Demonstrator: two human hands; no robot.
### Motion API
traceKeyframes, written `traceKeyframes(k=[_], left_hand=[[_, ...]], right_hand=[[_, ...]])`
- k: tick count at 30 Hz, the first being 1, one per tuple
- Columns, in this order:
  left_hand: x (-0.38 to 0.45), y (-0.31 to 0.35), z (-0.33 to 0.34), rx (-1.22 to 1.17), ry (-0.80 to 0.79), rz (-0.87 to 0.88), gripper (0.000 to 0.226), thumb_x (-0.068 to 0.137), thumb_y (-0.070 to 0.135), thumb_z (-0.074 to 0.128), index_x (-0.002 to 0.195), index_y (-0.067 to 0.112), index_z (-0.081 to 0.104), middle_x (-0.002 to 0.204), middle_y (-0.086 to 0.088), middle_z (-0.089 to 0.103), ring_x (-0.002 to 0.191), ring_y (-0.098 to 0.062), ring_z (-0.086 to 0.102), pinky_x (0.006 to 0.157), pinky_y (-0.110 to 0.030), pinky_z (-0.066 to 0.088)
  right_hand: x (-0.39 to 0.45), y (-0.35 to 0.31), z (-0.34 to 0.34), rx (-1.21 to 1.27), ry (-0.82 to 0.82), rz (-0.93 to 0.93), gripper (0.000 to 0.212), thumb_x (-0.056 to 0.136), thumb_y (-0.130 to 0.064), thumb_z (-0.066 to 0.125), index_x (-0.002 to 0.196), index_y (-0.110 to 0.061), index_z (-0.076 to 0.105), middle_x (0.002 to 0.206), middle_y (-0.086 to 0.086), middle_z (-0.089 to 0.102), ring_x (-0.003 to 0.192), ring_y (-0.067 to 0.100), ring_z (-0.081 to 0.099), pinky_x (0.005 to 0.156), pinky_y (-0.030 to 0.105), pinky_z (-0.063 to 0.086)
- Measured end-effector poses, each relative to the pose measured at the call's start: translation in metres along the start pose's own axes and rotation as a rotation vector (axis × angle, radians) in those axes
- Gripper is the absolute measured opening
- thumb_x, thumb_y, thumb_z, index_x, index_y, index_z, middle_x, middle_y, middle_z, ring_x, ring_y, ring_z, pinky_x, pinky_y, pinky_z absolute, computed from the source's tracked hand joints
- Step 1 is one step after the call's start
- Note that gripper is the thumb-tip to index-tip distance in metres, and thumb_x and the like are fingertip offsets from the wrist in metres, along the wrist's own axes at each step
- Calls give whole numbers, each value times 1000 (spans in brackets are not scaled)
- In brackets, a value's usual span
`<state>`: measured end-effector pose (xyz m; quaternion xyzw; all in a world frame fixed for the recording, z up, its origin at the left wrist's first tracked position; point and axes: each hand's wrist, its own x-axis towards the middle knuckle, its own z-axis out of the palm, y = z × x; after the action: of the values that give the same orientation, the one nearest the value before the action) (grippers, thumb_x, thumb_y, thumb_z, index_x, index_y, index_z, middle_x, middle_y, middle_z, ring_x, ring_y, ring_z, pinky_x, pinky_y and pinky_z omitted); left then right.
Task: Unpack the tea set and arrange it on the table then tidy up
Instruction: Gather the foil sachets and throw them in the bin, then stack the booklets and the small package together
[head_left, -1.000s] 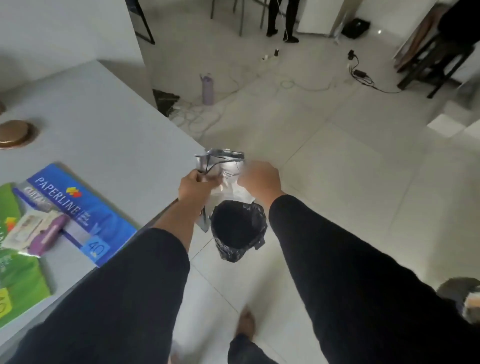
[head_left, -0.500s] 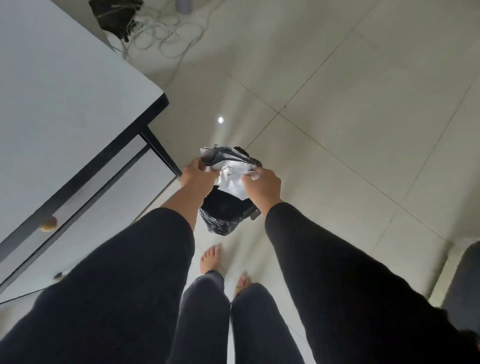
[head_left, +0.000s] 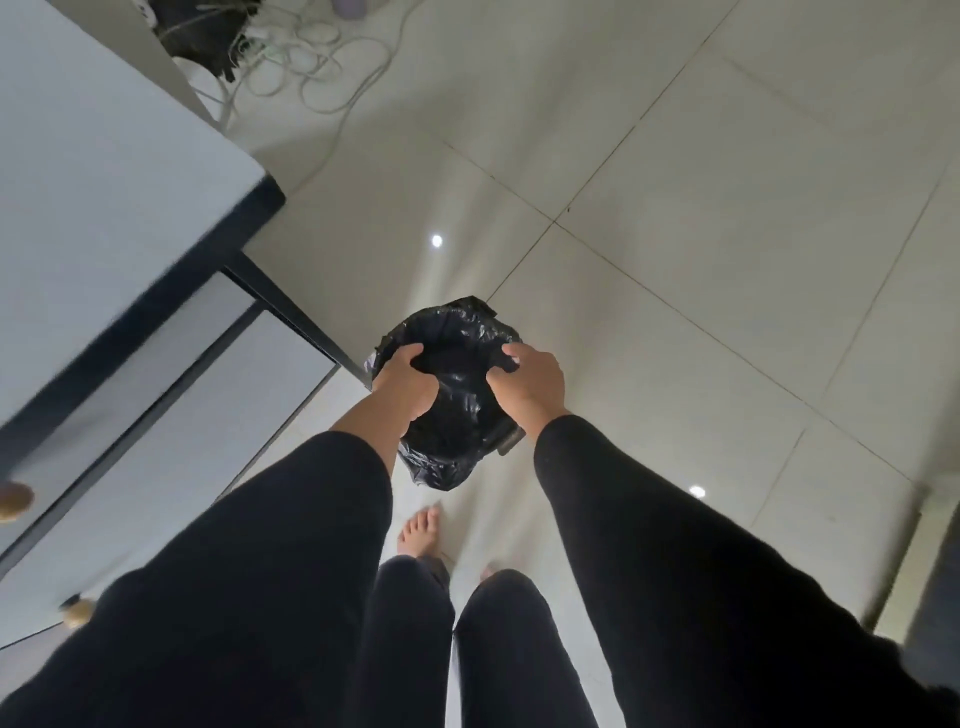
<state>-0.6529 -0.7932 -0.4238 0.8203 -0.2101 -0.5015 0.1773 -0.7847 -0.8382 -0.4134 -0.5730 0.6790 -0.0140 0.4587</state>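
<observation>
A small bin lined with a black plastic bag (head_left: 452, 415) stands on the tiled floor by the table's corner. My left hand (head_left: 405, 387) grips the bag's left rim, fingers curled over the edge. At the right rim, my right hand (head_left: 530, 387) pinches the black plastic. The silver and white wrapping is not visible; the inside of the bag is dark. No tea set piece is in view.
The white table (head_left: 104, 182) with its black edge and leg (head_left: 296, 322) fills the left side, close to the bin. A tangle of white cables (head_left: 306, 62) lies on the floor at the top. My bare feet (head_left: 418, 530) stand just behind the bin.
The silver and white wrapping held in both hands above the bin is gone from view. Both hands dropped lower and now grip the black bag's rim. The camera tilted further down.
</observation>
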Motion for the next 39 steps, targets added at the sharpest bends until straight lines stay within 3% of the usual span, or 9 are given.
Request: traceKeyframes(k=[4,8,10,15,26,29,32,34,39], left_hand=[[-62,44,-32,-12,35,79,61,88,0,40,142,28,36,139,-6,46,105,-22,50,85,-30,49],[-137,99,-78,-58,82,159,59,92,-1,37,144,26,35,124,-3,48,64,-1,37,53,-16,36],[-172,117,-109,-90,119,205,58,91,-1,36,144,24,37,107,2,49,67,-3,43,58,-17,40],[-235,122,-194,-176,281,233,49,93,5,39,137,24,46,135,-5,51,106,-24,57,86,-27,48],[-285,-38,-365,-297,620,1,48,91,4,36,135,19,51,132,-12,54,117,-32,56,85,-34,49],[-295,-95,-393,-321,672,-122,44,93,5,39,134,14,51,133,-12,55,120,-33,55,101,-36,46],[-303,-143,-407,-314,706,-281,33,93,10,41,120,3,56,115,-15,61,103,-32,62,90,-34,52],[-308,-168,-410,-377,694,-371,30,91,16,45,114,-1,55,108,-16,63,89,-29,62,80,-33,52],[-305,-209,-411,-502,647,-449,42,93,21,42,130,1,41,117,-18,58,93,-31,59,58,-32,43]], right_hand=[[-46,-51,-54,47,94,-71,42,85,-25,55,126,-19,56,123,9,56,107,26,59,84,26,47],[-102,-120,-107,26,117,-184,40,85,-30,53,123,-19,56,124,9,56,110,27,58,91,32,49],[-128,-155,-125,-9,120,-250,39,87,-29,51,124,-17,56,127,9,55,115,25,54,89,27,43],[-193,-239,-122,-46,87,-437,39,89,-28,51,124,-11,57,126,12,58,114,26,56,88,26,41],[-320,-339,32,-229,-174,-707,34,90,-20,49,111,3,62,117,17,64,113,34,53,100,36,41],[-347,-348,83,-293,-274,-715,32,88,-20,51,106,4,62,110,18,66,107,34,57,94,36,45],[-365,-346,129,-386,-370,-694,21,89,-25,54,87,-6,60,87,8,63,92,30,56,73,29,47],[-372,-341,152,-427,-400,-668,27,87,-31,58,69,-15,45,70,-1,47,81,25,47,58,25,36],[-380,-334,193,-489,-465,-593,29,85,-24,60,109,-7,60,109,7,65,105,24,61,73,25,44]])
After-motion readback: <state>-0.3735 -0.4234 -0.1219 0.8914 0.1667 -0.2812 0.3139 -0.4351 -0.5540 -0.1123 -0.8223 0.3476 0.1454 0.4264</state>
